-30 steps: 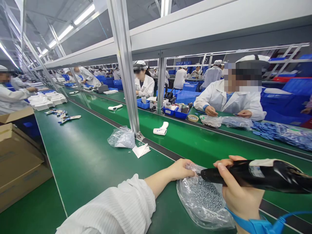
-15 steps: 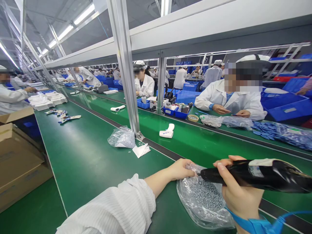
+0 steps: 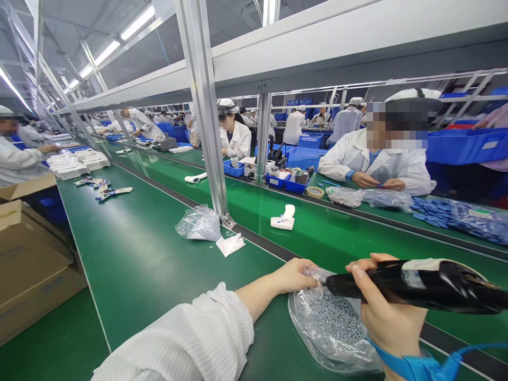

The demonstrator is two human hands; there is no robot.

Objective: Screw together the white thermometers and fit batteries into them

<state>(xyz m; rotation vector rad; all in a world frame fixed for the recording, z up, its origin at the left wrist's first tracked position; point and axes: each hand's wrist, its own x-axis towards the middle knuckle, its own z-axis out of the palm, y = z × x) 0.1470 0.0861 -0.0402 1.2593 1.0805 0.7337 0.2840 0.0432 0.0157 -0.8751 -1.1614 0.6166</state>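
My right hand (image 3: 391, 317) is wrapped round a black electric screwdriver (image 3: 432, 286), which lies nearly level and points left. Its tip ends at the fingers of my left hand (image 3: 296, 276). Those fingers are pressed together at the upper edge of a clear plastic bag (image 3: 307, 344); whatever lies between them is hidden. Inside the bag is a heap of small silvery screws (image 3: 335, 317). A blue strap (image 3: 413, 365) with a cord circles my right wrist.
Beyond the bag runs a green conveyor belt (image 3: 246, 206) carrying white gun-shaped thermometer housings (image 3: 282, 222). Left of my hands lie a second screw bag (image 3: 202, 225) and a white paper (image 3: 230, 245). A metal post (image 3: 204, 121) rises there. Across the belt sits a co-worker (image 3: 373, 153).
The white housings have slid right along the belt. At the far right, a blue bin has been raised beside a person in pink. My hands and the screwdriver stay almost in place.
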